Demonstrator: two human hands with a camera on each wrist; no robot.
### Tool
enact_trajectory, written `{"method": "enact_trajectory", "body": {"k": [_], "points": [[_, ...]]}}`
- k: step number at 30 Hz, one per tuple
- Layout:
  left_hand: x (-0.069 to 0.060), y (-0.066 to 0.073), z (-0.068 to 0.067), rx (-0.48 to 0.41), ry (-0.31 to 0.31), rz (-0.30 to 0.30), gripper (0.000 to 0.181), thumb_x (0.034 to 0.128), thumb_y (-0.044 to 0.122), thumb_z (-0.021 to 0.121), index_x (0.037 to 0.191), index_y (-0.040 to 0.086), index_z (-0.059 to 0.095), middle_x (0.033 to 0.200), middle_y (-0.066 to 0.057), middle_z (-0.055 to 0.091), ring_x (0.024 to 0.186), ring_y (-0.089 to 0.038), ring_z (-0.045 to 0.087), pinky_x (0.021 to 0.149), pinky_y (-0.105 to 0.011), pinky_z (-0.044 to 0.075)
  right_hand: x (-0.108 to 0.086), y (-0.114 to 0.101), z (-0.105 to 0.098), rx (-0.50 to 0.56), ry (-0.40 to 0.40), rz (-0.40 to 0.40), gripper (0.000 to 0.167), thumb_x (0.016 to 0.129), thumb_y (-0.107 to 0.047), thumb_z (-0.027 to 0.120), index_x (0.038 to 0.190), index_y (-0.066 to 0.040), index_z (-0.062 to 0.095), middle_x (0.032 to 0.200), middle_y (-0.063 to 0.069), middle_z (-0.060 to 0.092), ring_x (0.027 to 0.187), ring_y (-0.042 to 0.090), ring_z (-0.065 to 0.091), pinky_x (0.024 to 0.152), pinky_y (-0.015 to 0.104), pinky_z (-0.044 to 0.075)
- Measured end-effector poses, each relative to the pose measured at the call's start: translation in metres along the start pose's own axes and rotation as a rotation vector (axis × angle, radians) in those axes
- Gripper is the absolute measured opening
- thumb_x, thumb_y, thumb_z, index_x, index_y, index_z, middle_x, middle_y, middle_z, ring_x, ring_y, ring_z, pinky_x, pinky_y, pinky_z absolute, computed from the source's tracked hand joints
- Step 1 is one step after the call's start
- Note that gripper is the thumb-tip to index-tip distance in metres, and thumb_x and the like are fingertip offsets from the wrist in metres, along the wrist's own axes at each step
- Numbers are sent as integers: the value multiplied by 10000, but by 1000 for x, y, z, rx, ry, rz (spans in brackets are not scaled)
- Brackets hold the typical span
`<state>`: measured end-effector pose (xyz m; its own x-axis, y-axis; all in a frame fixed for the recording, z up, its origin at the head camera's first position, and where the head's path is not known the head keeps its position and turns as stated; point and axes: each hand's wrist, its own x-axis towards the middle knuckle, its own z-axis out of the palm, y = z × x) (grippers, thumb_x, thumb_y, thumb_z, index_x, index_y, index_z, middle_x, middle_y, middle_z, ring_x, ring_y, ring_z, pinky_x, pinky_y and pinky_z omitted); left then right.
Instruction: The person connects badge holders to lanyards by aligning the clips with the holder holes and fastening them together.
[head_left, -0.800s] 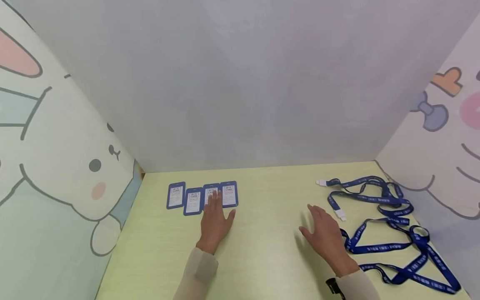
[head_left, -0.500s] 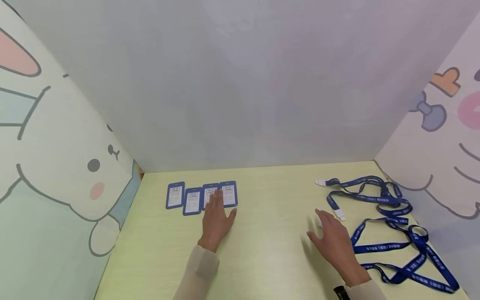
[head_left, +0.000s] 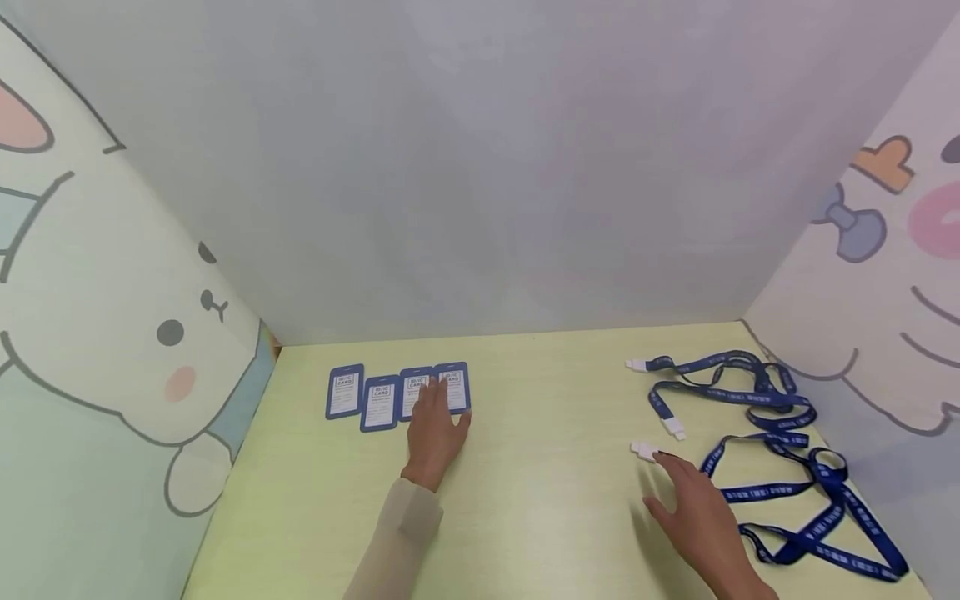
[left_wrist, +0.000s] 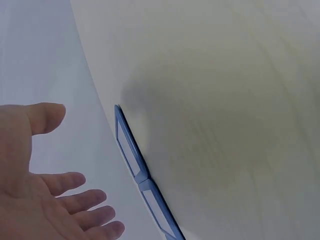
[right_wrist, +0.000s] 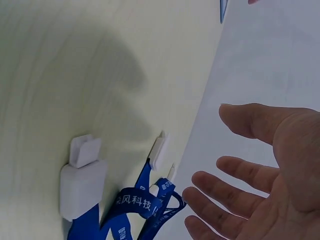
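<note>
Several blue-framed badge holders (head_left: 379,403) with white cards lie in a row on the left of the table. My left hand (head_left: 437,433) hovers at the two rightmost, its straight fingers partly covering them in the head view; the left wrist view shows the hand apart from a badge holder (left_wrist: 131,150), holding nothing. On the right side lie dark blue lanyards (head_left: 772,400) with white printing and white plastic clips. My right hand (head_left: 697,517), fingers relaxed and holding nothing, is over the nearer lanyards, just behind one white clip (head_left: 643,451). That clip (right_wrist: 82,187) shows large in the right wrist view.
The pale yellow table (head_left: 540,467) runs back to a grey wall (head_left: 510,208). Side walls with cartoon animals (head_left: 112,292) close it in at left and right. The lanyards spread in loose, crossing loops towards the right edge.
My right hand has moved to the right and nearer to me, uncovering a white lanyard clip. The left hand stays almost in place. The head view has turned slightly.
</note>
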<state>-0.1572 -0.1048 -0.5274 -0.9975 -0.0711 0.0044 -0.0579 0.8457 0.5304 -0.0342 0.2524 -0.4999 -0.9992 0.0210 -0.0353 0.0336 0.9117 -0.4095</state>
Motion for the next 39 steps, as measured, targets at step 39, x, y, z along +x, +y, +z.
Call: {"method": "enact_trajectory", "body": {"k": [39], "points": [[37, -2, 18, 140, -129, -39, 783, 1024, 336, 679, 1583, -104, 351, 1664, -333, 287, 1552, -543, 228, 1268, -668, 181, -37, 51, 12, -58, -297, 165, 403, 751, -24, 921, 1125, -68, 778, 1149, 150, 749, 1043, 389, 695, 898, 569, 576]]}}
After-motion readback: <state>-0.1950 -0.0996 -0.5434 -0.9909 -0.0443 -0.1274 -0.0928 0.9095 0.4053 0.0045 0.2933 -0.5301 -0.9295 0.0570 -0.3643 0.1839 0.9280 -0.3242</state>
